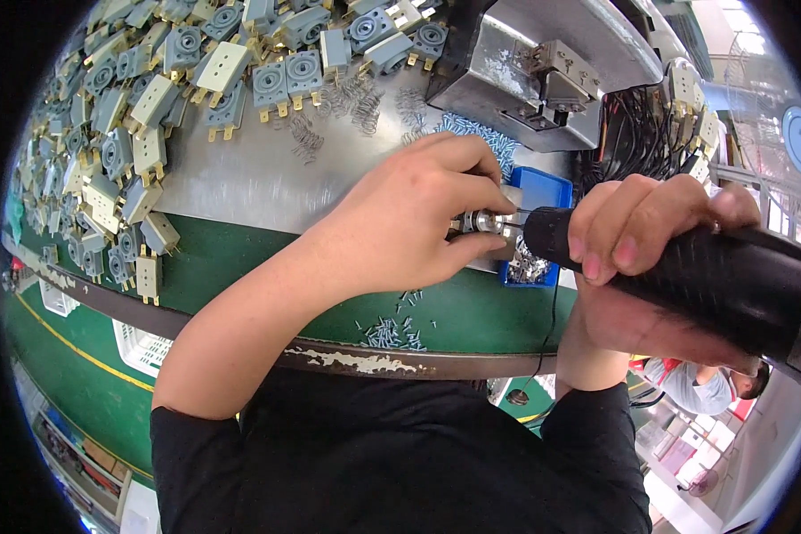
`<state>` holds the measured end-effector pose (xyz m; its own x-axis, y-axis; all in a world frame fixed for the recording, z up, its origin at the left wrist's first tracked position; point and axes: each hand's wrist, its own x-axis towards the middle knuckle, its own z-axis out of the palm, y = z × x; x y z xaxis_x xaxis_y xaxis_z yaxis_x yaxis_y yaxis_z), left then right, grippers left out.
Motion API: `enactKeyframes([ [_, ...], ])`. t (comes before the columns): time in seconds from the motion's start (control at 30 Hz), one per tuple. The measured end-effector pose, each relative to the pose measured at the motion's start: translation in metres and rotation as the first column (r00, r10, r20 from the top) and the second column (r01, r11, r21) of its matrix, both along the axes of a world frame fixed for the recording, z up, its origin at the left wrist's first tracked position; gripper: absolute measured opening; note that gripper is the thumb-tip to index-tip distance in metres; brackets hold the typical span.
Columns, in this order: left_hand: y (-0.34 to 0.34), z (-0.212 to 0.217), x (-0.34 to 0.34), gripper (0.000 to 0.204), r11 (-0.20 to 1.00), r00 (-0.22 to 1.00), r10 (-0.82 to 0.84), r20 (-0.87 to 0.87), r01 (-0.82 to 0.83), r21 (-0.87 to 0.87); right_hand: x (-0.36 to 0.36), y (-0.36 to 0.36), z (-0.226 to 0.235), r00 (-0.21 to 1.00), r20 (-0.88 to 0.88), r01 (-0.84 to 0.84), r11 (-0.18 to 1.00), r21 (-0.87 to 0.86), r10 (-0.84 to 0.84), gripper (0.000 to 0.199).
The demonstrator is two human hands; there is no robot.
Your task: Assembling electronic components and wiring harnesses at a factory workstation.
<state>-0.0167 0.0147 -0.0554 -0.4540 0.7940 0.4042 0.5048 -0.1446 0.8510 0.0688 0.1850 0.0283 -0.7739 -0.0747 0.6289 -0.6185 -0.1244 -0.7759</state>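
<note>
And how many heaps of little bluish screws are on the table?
2: a bigger heap just beyond the left hand, and a smaller, scattered heap near the table's front edge. Others could be hidden behind that hand or the black power tool.

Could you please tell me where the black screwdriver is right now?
In the head view, the screwdriver is at the right, in the right hand, its tip pointing left toward the left hand.
</note>
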Motion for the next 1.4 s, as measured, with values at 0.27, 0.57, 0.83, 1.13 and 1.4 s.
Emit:
enactKeyframes([
  [0.27,0.002,0.006,-0.001,0.032,0.999,0.999,-0.039,0.015,0.039,-0.006,-0.029,0.05,0.049,0.998,0.064,-0.006,0.998,0.062,0.002,0.112],
  [0.57,0.001,0.008,-0.001,0.03,0.999,0.999,-0.027,0.026,0.028,-0.032,-0.063,0.019,0.047,0.607,0.056,0.79,0.609,0.063,-0.793,0.107],
  [0.83,0.003,0.011,-0.004,0.031,0.999,0.999,-0.038,0.025,0.039,-0.031,-0.066,0.051,0.033,0.832,0.126,0.555,0.817,-0.156,-0.541,0.107],
  [1.13,0.001,0.012,-0.003,0.032,0.998,0.999,-0.036,0.021,0.037,-0.049,-0.069,0.039,0.03,0.859,0.104,0.512,0.832,-0.215,-0.501,0.102],
  [1.4,-0.001,0.009,0.0,0.032,0.998,0.998,-0.013,0.062,0.017,-0.057,-0.058,0.02,0.038,0.822,0.231,0.559,0.817,-0.145,-0.521,0.106],
])
